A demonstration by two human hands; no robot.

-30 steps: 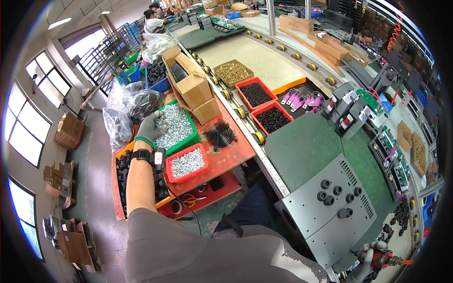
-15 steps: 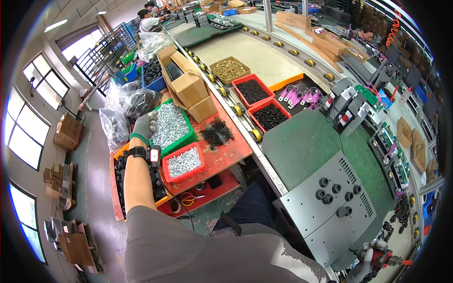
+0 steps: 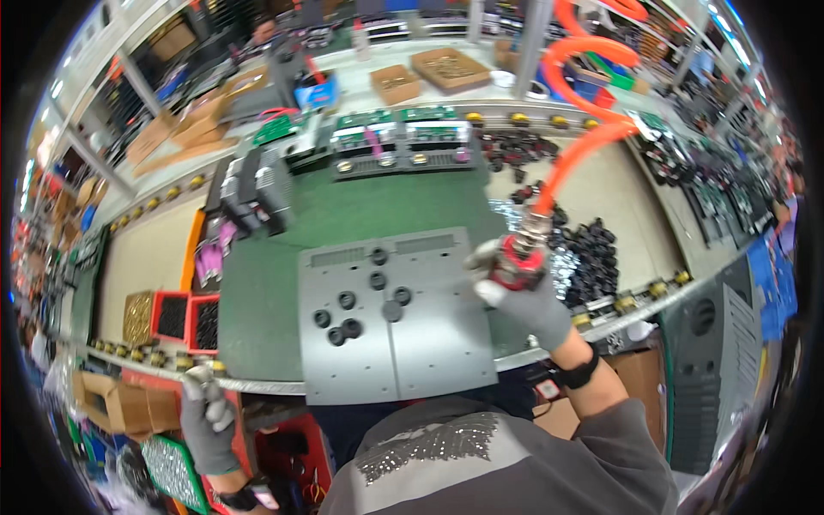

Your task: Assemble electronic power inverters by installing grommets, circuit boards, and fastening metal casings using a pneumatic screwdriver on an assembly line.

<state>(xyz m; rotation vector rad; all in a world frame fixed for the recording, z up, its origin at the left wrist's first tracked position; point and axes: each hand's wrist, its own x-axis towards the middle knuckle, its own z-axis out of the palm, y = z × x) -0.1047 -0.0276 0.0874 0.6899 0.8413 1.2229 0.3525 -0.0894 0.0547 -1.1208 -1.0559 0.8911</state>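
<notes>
A red air tool (image 3: 518, 268) is gripped above the right part of a grey metal panel (image 3: 438, 348), near that panel's right edge; whether it touches anything below cannot be told. The gloved right hand (image 3: 534, 309) is closed around its body, covering most of it, and its working end is out of sight. Its hose end points away from the person and slightly right, and the visible part of its long axis runs that way, into an orange coiled hose (image 3: 573, 163) cut off at the top. Eight black round feet (image 3: 378, 280) sit loosely grouped on the panel, whose seam runs away from the person across the green bench (image 3: 369, 202). Black parts (image 3: 592, 257) lie heaped beyond the tool, partly screened by it. The gloved left hand (image 3: 206, 421), blurred, has its fingers partly curled beside a cardboard box (image 3: 120, 402); how tightly, and around what, cannot be told. Silver screws (image 3: 172, 470) near it are smeared by blur.
</notes>
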